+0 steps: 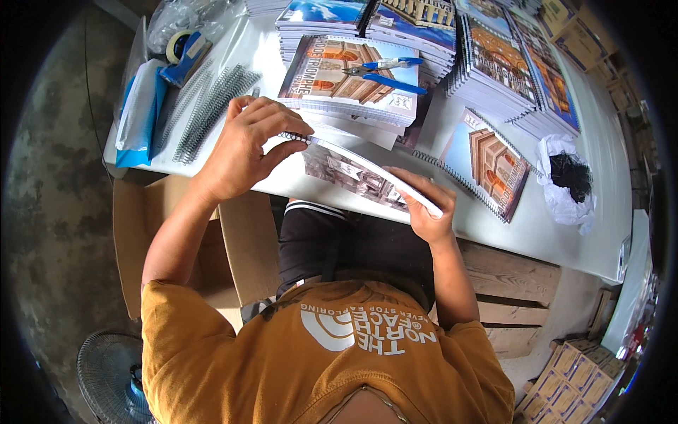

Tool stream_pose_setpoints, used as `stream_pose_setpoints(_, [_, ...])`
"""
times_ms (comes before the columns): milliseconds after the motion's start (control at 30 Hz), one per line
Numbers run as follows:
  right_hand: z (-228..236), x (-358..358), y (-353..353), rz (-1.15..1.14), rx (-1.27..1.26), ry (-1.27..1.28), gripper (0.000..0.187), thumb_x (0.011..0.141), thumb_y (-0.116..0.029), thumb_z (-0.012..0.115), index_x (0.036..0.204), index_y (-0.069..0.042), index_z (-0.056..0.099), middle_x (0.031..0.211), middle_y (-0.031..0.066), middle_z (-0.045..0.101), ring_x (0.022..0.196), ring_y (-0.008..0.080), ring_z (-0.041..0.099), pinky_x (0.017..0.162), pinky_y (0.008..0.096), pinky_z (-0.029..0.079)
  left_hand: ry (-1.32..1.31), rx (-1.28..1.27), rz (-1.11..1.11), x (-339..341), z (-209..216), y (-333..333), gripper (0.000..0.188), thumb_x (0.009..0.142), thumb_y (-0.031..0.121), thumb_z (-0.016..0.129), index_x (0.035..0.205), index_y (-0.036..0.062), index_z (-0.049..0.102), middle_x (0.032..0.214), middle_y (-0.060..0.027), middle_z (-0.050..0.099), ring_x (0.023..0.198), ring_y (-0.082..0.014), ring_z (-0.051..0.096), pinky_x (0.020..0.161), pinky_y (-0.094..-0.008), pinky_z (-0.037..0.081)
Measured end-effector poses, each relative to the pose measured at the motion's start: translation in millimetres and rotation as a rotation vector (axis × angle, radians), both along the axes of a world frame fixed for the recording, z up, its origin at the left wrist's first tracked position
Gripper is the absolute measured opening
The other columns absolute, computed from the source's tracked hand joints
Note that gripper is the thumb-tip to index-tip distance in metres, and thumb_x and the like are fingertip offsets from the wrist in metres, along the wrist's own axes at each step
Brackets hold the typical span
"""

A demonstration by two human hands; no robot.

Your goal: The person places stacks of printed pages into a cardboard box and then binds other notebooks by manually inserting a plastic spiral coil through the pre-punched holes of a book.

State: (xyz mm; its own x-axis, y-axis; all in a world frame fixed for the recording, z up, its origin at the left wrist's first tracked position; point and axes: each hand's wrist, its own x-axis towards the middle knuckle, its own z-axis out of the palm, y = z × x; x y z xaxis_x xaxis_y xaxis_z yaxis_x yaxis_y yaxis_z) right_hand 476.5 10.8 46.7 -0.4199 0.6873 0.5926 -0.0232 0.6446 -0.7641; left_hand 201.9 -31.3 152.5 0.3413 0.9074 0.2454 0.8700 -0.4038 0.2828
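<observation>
One left hand (pixel 247 147): fingers are pinching the coiled end of a notebook (pixel 353 177)
Right hand (pixel 431 212): fingers are gripping its other end
Pliers (pixel 367 71): lying beyond the notebook

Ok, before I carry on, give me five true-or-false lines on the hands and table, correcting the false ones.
1. The left hand and right hand are both on one booklet. True.
2. The blue-handled pliers lie on the bare table. False: they lie on a stack of booklets.
3. Loose wire coils lie on the left part of the table. True.
4. The fan stands on the table. False: it is off the table, at the lower left.
5. The black tangle sits in a white plastic bag. True.
</observation>
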Motion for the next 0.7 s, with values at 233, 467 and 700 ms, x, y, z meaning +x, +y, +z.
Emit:
stream_pose_setpoints(233, [-2, 2, 0, 0.008, -0.03, 0.015, 0.033, 0.074, 0.011, 0.057, 0.104, 0.0, 0.064, 0.1, 0.0108, 0.067, 0.084, 0.0202, 0.067, 0.072, 0.0267, 0.052, -0.017, 0.048, 0.038, 10, 7, 5, 0.015, 0.074, 0.012, 0.071, 0.086, 0.0117, 0.063, 0.095, 0.0011, 0.062, 0.094, -0.0152, 0.055, 0.084, -0.0317, 0.032])
stream_pose_setpoints(467, [-2, 1, 1, 0.002, -0.025, 0.018, 0.023, 0.08, 0.001, 0.06, 0.103, 0.003, 0.064, 0.095, 0.0127, 0.068, 0.081, 0.0181, 0.067, 0.071, 0.0257, 0.052, 0.141, 0.117, -0.017, 15, 15, 4, 0.017, 0.076, 0.014, 0.069, 0.091, 0.0094, 0.065, 0.09, -0.001, 0.064, 0.09, -0.0166, 0.057, 0.083, -0.0311, 0.034])
stream_pose_setpoints(700, [3, 3, 2, 0.034, 0.017, -0.034, 0.025, 0.077, 0.004, 0.059, 0.102, 0.002, 0.065, 0.096, 0.0132, 0.068, 0.079, 0.021, 0.068, 0.069, 0.0256, 0.052, 0.177, 0.197, 0.005, 24, 10, 0, 0.012, 0.075, 0.014, 0.07, 0.084, 0.0092, 0.063, 0.082, -0.0009, 0.061, 0.086, -0.0177, 0.056, 0.081, -0.0323, 0.035])
